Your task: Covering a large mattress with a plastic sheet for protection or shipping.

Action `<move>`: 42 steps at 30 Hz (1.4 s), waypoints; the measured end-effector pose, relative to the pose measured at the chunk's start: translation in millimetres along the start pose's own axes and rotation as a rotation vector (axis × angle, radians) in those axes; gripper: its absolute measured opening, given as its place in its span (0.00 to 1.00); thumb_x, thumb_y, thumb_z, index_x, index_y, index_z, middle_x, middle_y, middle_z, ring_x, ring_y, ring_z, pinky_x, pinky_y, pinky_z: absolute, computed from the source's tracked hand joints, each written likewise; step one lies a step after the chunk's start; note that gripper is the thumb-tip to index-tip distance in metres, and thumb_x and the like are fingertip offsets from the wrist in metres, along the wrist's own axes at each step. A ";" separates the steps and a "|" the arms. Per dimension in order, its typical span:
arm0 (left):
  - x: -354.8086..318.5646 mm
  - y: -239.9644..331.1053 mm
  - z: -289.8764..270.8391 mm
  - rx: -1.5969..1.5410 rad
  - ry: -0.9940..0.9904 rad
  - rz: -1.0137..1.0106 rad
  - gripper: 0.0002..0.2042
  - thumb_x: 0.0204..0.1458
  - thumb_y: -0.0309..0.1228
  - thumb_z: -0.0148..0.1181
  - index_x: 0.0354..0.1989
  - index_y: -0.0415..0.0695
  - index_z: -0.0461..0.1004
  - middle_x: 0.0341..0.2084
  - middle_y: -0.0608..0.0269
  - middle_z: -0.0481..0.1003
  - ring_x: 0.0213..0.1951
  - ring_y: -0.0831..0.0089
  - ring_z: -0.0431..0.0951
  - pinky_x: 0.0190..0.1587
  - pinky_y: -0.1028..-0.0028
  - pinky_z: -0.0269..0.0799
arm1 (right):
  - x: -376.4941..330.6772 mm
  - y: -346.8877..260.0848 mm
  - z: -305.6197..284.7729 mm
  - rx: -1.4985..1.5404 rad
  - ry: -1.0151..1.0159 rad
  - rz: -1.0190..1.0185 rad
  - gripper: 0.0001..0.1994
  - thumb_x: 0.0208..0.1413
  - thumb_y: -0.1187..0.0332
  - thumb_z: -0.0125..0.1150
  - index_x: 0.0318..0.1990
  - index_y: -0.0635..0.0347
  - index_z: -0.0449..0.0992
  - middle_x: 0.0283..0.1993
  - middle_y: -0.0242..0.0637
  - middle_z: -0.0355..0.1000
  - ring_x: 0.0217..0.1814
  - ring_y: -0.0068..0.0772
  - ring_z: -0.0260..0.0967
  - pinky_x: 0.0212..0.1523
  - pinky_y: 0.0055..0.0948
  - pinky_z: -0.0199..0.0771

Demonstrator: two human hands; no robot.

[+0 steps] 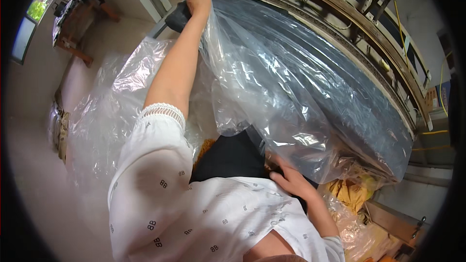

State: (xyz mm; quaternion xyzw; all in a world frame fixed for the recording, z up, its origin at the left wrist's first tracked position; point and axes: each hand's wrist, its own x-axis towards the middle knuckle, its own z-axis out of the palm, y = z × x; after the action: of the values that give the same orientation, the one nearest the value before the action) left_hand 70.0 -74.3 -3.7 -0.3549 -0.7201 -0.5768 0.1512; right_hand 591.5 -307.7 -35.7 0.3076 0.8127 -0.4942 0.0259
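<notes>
My left hand (pixel 199 1) reaches far out at the top, closed in a fist around the gathered edge of a clear plastic sheet (pixel 242 77). From that fist the sheet drapes down and spreads to the right. Beneath it lies a long, dark grey bundle (pixel 310 63), curving across to the right; whether it is cloth or something else, I cannot tell. My right hand (pixel 290 180) is low by my waist at the sheet's near edge, its thumb and fingers apart. Plastic partly covers its fingertips, and it shows no clear grip.
Behind the bundle runs a long machine frame (pixel 369 34) with rails and yellow cables. More crumpled clear plastic (pixel 131 82) hangs at the left. A wooden table (pixel 73 43) stands by the window at far left. Yellow material (pixel 352 194) lies low at the right.
</notes>
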 end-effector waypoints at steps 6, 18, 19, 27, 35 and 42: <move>-0.3 1.9 -3.5 -0.026 0.006 0.013 0.08 0.48 0.34 0.51 0.30 0.43 0.71 0.25 0.51 0.74 0.32 0.54 0.75 0.35 0.62 0.68 | 113.8 63.2 10.3 0.335 0.492 -0.024 0.28 0.44 0.67 0.63 0.53 0.69 0.61 0.52 0.54 0.63 0.53 0.51 0.62 0.53 0.37 0.63; 16.3 -5.2 -23.0 -0.566 -0.366 -0.181 0.10 0.52 0.35 0.46 0.33 0.42 0.71 0.28 0.48 0.74 0.35 0.53 0.74 0.37 0.63 0.67 | -70.3 -17.4 -86.5 1.018 0.955 -0.086 0.21 0.53 0.60 0.53 0.51 0.64 0.66 0.50 0.43 0.66 0.49 0.34 0.65 0.49 0.34 0.66; 21.8 -6.7 -27.1 -1.088 -0.644 -0.390 0.10 0.51 0.34 0.47 0.33 0.43 0.71 0.28 0.48 0.74 0.35 0.54 0.74 0.37 0.63 0.67 | -81.5 -18.6 -86.8 1.045 0.986 -0.185 0.22 0.53 0.60 0.53 0.52 0.65 0.65 0.51 0.44 0.64 0.50 0.36 0.64 0.50 0.35 0.65; 40.3 -49.4 -5.9 -0.062 -0.024 0.034 0.11 0.47 0.37 0.51 0.31 0.43 0.74 0.27 0.55 0.76 0.30 0.59 0.76 0.36 0.65 0.69 | -78.1 34.7 13.4 -0.011 0.855 0.309 0.23 0.50 0.65 0.55 0.53 0.67 0.62 0.50 0.40 0.64 0.52 0.36 0.60 0.54 0.32 0.58; 25.6 -33.9 -5.3 0.041 -0.101 0.139 0.14 0.51 0.38 0.49 0.37 0.39 0.73 0.33 0.52 0.75 0.36 0.61 0.74 0.41 0.69 0.67 | -157.2 105.1 20.4 1.659 0.931 -0.702 0.19 0.57 0.61 0.45 0.52 0.62 0.65 0.47 0.38 0.67 0.47 0.32 0.65 0.46 0.30 0.67; 24.2 -34.3 -0.3 0.131 -0.185 0.180 0.15 0.51 0.39 0.48 0.38 0.41 0.73 0.33 0.50 0.75 0.37 0.57 0.74 0.41 0.66 0.66 | -190.6 157.9 -20.8 1.905 1.523 -0.376 0.17 0.56 0.59 0.47 0.48 0.61 0.66 0.42 0.40 0.68 0.39 0.36 0.66 0.38 0.33 0.69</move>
State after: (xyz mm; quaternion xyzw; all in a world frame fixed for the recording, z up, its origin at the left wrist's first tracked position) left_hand 29.4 -69.3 -13.2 -0.4591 -0.7324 -0.4773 0.1581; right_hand 834.2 -330.3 -83.5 0.2915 -0.0320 -0.5800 -0.7600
